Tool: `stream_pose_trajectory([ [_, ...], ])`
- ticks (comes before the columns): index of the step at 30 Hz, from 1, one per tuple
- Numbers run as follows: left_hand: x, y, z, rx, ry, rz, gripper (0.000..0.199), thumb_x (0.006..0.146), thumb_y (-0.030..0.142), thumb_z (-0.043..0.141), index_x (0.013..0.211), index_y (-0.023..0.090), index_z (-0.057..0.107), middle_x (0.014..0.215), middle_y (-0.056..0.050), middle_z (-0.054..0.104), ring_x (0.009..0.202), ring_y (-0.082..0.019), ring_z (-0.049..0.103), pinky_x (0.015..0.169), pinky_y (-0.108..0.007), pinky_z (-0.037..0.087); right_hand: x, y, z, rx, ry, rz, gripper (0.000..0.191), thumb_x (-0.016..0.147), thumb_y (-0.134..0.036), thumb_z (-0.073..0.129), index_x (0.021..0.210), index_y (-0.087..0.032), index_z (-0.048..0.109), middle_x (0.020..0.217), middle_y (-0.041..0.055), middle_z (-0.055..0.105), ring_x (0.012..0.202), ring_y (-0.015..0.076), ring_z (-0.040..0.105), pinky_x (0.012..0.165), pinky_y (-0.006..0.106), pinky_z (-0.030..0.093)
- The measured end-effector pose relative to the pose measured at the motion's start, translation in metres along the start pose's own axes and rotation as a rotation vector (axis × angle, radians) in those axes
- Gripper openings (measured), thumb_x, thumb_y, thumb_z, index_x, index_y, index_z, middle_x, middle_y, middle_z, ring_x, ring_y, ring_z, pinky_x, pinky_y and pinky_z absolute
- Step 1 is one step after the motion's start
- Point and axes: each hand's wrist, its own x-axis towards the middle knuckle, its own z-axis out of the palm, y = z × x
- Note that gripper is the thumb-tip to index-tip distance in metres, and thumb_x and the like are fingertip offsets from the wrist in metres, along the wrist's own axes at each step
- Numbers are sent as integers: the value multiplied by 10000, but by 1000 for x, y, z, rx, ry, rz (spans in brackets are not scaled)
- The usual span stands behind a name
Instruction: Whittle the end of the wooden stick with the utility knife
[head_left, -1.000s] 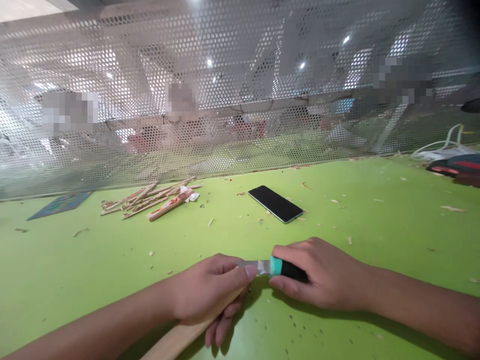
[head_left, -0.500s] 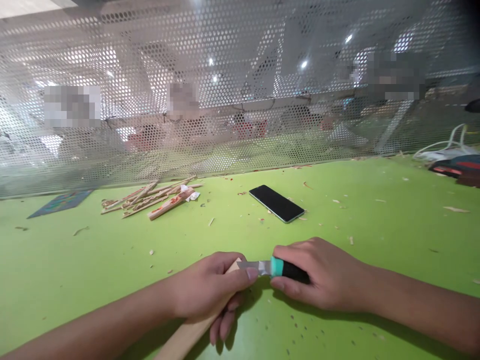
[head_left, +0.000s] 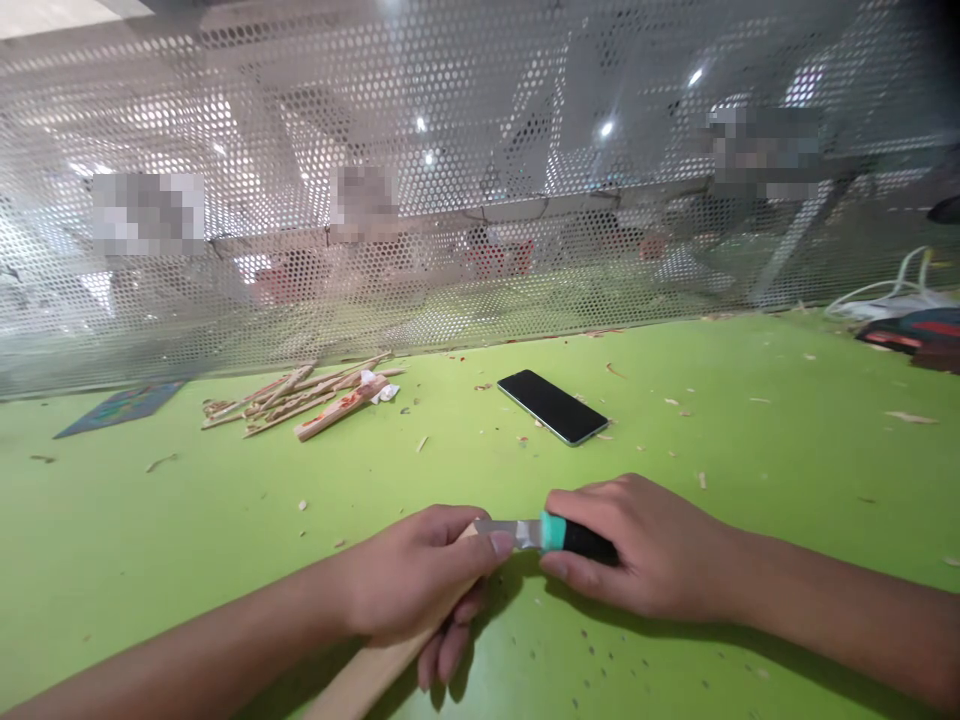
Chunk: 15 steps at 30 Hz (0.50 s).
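Note:
My left hand [head_left: 427, 575] is closed round a pale wooden stick [head_left: 375, 672], which slants from the bottom edge up to the right. Its thumb presses against the blade of a knife. That knife [head_left: 553, 531], with a black and teal handle, is gripped in my right hand [head_left: 630, 545]. The blade points left and rests on the upper end of the stick. Part of the stick is hidden under my left palm, and my right fingers cover part of the handle.
A black phone [head_left: 553, 407] lies beyond my hands on the green table [head_left: 225, 530]. Wooden sticks [head_left: 289, 398] are piled at the back left, beside a dark flat sheet [head_left: 120, 408]. A perforated screen [head_left: 450, 300] borders the back. Cables [head_left: 892, 300] lie at right; shavings are scattered.

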Motion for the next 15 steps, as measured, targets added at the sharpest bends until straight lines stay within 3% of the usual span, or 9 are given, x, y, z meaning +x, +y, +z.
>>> stream_pose_trajectory([
  [9, -2, 4, -3, -8, -17, -51, 605, 851, 805, 591, 763, 220, 466, 540, 71, 504, 341, -107, 523, 322, -179, 384, -1, 1, 0, 14, 8, -15, 538, 1003, -696, 459, 773, -214, 526, 634, -22, 551, 526, 134, 433, 526, 268, 236],
  [15, -2, 2, -2, -5, -14, -28, 610, 891, 795, 540, 724, 213, 463, 510, 67, 487, 328, -96, 507, 311, -165, 360, 1, 0, 0, 19, 2, -2, 538, 1003, -695, 456, 772, -214, 521, 637, -21, 559, 525, 133, 437, 523, 268, 242],
])
